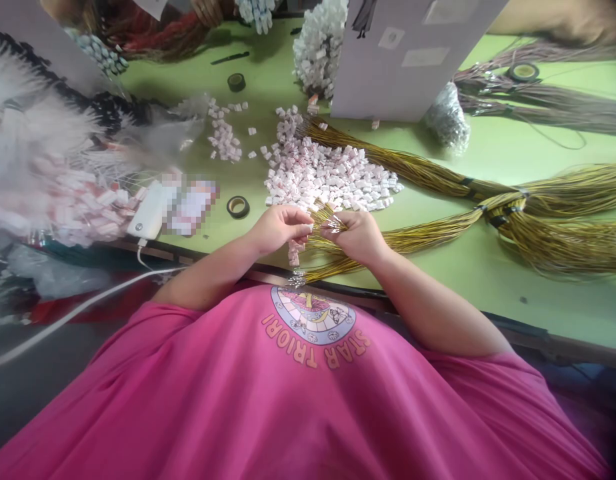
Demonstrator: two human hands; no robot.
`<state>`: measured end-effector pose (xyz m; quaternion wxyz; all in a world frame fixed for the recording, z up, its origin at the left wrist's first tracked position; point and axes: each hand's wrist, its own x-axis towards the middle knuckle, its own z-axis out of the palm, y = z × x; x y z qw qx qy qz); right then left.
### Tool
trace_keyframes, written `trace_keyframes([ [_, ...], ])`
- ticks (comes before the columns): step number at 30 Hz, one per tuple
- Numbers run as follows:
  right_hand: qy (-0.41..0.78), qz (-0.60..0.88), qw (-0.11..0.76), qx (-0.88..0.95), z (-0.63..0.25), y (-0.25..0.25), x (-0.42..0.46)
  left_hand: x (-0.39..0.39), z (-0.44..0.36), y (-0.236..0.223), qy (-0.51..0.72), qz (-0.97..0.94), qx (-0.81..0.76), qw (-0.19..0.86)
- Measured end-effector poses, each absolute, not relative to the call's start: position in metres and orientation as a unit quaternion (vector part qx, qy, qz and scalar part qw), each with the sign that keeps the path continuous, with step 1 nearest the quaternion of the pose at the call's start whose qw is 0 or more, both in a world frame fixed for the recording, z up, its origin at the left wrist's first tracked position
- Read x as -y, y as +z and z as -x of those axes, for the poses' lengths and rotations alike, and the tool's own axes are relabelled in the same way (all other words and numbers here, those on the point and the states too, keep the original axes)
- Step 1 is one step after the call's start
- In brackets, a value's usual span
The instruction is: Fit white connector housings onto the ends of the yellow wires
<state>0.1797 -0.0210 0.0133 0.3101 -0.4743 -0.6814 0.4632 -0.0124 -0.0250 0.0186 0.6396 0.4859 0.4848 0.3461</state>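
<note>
Near the table's front edge, my left hand pinches a small white plastic connector housing between thumb and finger. Just to its right, my right hand is closed round yellow and dark wires, whose bright metal terminals poke out by the thumb. Right behind both hands spreads a heap of white connector housings. Below the hands, several housings hang or lie among the wires, and more bare terminals sit at the edge. Where exactly the housing meets a wire is too small to tell.
Bundled yellow wires cover the right side. Rolls of black tape, a white power bank with a cable, and a blurred phone-like item lie left. A grey upright panel stands behind. Another person's arm shows top right.
</note>
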Motion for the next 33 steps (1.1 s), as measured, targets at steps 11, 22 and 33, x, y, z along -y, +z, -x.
trace_keyframes([
  [11, 0.466, 0.461, 0.339, 0.674, -0.179, 0.015, 0.024, 0.022, 0.017, 0.012, 0.357, -0.451, -0.448, 0.684],
  [22, 0.408, 0.484, 0.302, 0.713, -0.175, 0.003, 0.027, 0.03, 0.001, 0.025, 0.316, -0.509, -0.519, 0.61],
  [33, 0.448, 0.412, 0.341, 0.717, -0.181, 0.006, 0.012, 0.001, 0.058, 0.04, 0.12, -0.737, -0.518, 0.416],
])
